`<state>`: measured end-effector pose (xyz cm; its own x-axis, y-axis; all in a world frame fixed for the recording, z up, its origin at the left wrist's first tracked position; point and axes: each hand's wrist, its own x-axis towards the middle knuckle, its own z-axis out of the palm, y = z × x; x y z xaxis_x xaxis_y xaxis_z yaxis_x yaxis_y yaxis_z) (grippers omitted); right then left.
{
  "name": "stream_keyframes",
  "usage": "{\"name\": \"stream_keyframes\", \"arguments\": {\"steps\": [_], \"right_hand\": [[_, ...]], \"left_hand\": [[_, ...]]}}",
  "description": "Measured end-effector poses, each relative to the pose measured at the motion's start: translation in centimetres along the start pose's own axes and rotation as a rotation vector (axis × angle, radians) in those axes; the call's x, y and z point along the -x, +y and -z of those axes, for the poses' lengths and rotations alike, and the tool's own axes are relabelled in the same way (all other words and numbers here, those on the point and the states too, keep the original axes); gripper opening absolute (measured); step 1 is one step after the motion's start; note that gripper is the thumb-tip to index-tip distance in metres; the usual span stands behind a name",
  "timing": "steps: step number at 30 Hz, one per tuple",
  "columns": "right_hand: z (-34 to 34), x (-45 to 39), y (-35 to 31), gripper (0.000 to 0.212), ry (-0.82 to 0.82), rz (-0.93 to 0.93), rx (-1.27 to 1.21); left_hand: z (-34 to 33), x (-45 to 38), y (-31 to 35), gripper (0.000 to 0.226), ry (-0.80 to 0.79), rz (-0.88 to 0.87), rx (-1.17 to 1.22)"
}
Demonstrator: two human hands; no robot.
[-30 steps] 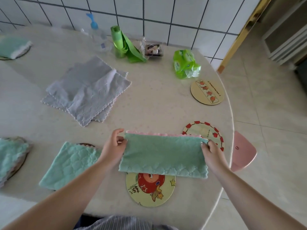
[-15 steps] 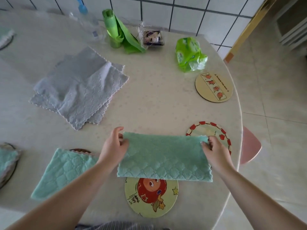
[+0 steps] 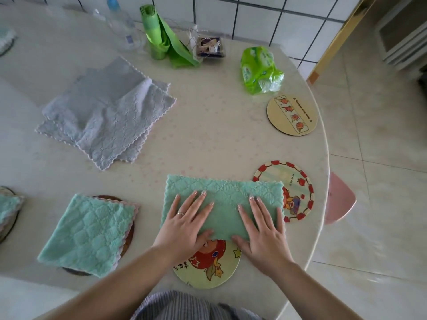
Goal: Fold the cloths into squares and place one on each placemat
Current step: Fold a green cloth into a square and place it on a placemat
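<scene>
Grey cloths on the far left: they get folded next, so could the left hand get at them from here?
Probably yes. The left hand lies flat on the green cloth, holding nothing, and only bare table separates it from the grey cloths.

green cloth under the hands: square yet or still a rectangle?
Still a rectangle: green cloth lies wider than deep, left hand and right hand pressing it flat.

You see a round pale tabletop against a white tiled wall, glossy beige floor tiles at right, and a pink stool tucked underneath
</scene>
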<state>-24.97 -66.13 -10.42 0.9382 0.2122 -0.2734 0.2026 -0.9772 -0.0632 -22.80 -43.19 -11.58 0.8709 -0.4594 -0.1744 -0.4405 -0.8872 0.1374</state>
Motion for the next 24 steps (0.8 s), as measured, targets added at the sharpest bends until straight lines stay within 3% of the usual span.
{"name": "stream_keyframes", "arguments": {"steps": [5,9,16,19,24], "right_hand": [[2.2,-1.4,-0.2,0.058,0.050,-0.002,-0.154],[5.2,-6.9,-0.9,0.036,0.139,0.029,-0.295],[7.2,-12.7,-1.7,0.024,-0.142,0.014,-0.153],[7.4,-13.1,-1.7,0.022,-0.202,0.091,-0.109],[9.5,-11.5,-0.3,0.013,-0.168,0.092,-0.402]], "left_hand": [[1.1,-0.1,0.6,0.054,0.086,-0.011,0.078],[2.1,0.6,2.4,0.025,0.169,-0.193,0.213],[1.7,0.2,3.9,0.013,0.149,-0.033,0.447],[1.9,0.1,3.9,0.010,0.159,-0.020,0.469],[3.6,1.3,3.2,0.007,0.290,0.079,0.497]]}}
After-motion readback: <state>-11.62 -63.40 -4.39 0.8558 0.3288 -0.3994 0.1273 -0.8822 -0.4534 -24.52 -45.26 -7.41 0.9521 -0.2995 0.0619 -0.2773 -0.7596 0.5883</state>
